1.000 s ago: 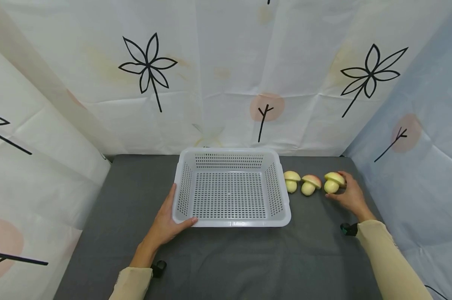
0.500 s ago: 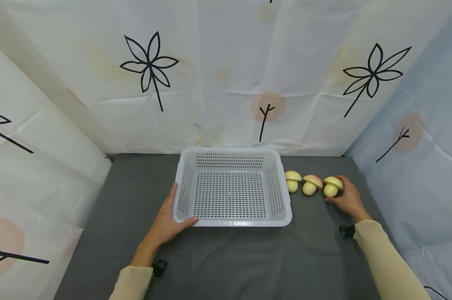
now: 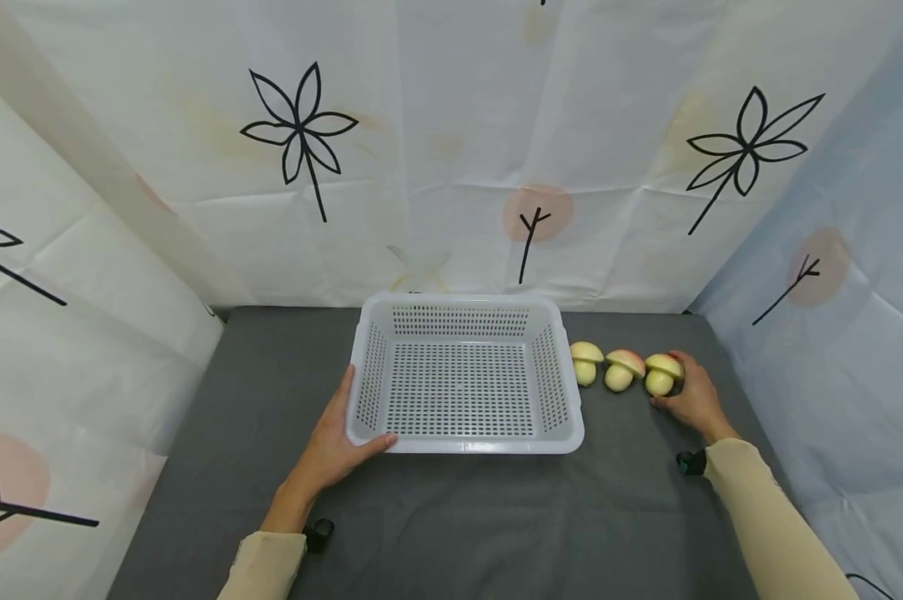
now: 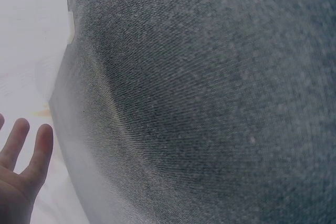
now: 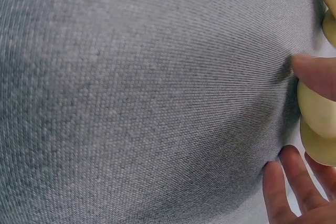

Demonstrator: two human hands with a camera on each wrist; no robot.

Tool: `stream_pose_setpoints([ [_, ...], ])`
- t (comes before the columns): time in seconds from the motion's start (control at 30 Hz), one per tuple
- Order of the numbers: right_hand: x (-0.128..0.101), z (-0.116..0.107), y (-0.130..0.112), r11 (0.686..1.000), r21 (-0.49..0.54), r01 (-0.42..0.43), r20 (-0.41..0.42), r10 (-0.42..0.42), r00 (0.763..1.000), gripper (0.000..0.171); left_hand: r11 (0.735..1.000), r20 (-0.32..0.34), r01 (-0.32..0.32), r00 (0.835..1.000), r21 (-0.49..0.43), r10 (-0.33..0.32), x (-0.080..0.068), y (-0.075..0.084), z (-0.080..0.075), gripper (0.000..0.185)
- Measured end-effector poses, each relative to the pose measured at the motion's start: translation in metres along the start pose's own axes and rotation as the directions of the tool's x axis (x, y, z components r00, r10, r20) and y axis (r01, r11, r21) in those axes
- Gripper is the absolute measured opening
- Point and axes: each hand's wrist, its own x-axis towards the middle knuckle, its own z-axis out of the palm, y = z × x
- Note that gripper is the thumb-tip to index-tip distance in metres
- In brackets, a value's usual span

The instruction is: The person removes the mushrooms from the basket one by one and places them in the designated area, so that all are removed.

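My left hand [image 3: 333,446] rests at the near left corner of a white perforated plastic basket [image 3: 468,447], thumb on the front rim, fingers along the outer left side. In the left wrist view, straight, spread fingers [image 4: 40,156] show at the lower left. Right of the basket, a toy mushroom [image 3: 586,362] and another toy mushroom with a reddish cap [image 3: 622,368] stand in a row. My right hand [image 3: 697,400] holds the rightmost yellow toy mushroom [image 3: 659,382] between thumb and fingers. The right wrist view has this mushroom [image 5: 317,111] cut off by the frame's edge.
Dark grey cloth [image 3: 466,525] covers the table. Pale fabric walls [image 3: 436,167] with printed plants enclose it at the back and both sides. A thin black cable [image 3: 867,583] lies at the lower right.
My right hand has moved the rightmost mushroom slightly left and nearer to me, close beside the reddish-capped one. The left hand and basket have stayed in place.
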Motion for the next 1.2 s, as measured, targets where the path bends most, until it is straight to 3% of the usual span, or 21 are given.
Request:
stream_pose_setpoints([
  [0.7, -0.004, -0.003, -0.004, 1.000, 0.017, -0.018, 0.039, 0.017, 0.999, 0.097, 1.000, -0.003, 0.000, 1.000, 0.018, 0.000, 0.003, -0.001, 0.002, 0.128],
  [1.03, -0.004, -0.002, -0.005, 0.999, 0.042, -0.027, 0.034, 0.025, 0.999, 0.100, 0.974, -0.033, 0.004, 0.999, 0.229, 0.004, 0.002, 0.006, -0.003, 0.127],
  [1.2, -0.004, -0.002, -0.010, 0.999, 0.038, -0.036, -0.021, 0.037, 0.999, 0.105, 0.956, -0.046, -0.007, 0.999, 0.294, 0.022, 0.001, 0.009, -0.007, 0.121],
])
